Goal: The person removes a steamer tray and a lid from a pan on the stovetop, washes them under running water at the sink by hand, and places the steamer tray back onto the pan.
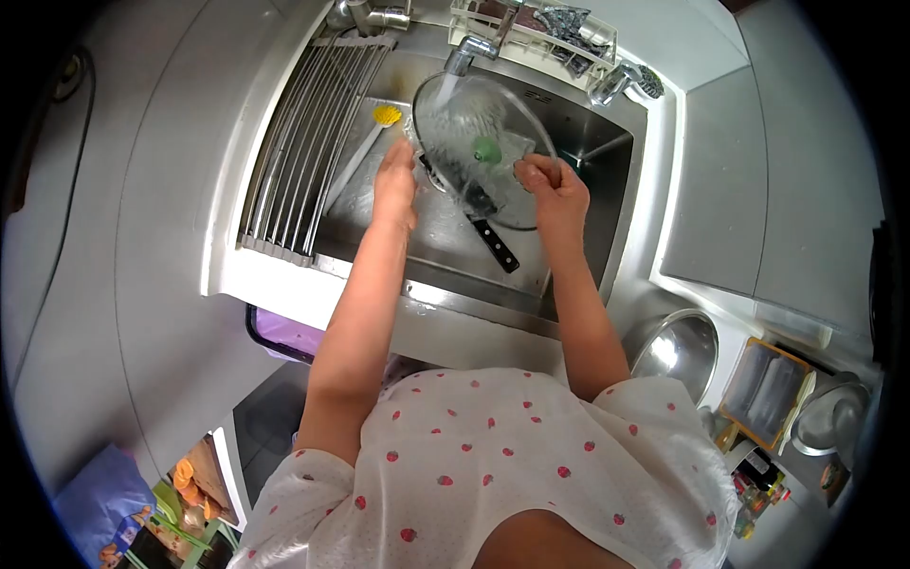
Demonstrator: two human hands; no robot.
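Note:
A round clear glass pot lid (517, 109) is tilted over the sink, with a green spot, perhaps its knob, near its middle. Water from the faucet (462, 57) runs onto its upper left part. My right hand (557, 185) grips the lid's rim at the right. Just left of the lid is my left hand (396, 180), its fingers stretched out and holding nothing. Below and partly behind the lid lies a knife (495, 245), its black handle showing. A white-handled brush with a yellow head (386, 116) rests in the sink on the left.
A metal roll-up rack (318, 133) covers the left side of the steel sink (436, 256). Behind the faucet stands a white caddy (597, 62). A steel bowl (678, 351) sits on the right counter. Vegetables on a board (204, 479) are at the lower left.

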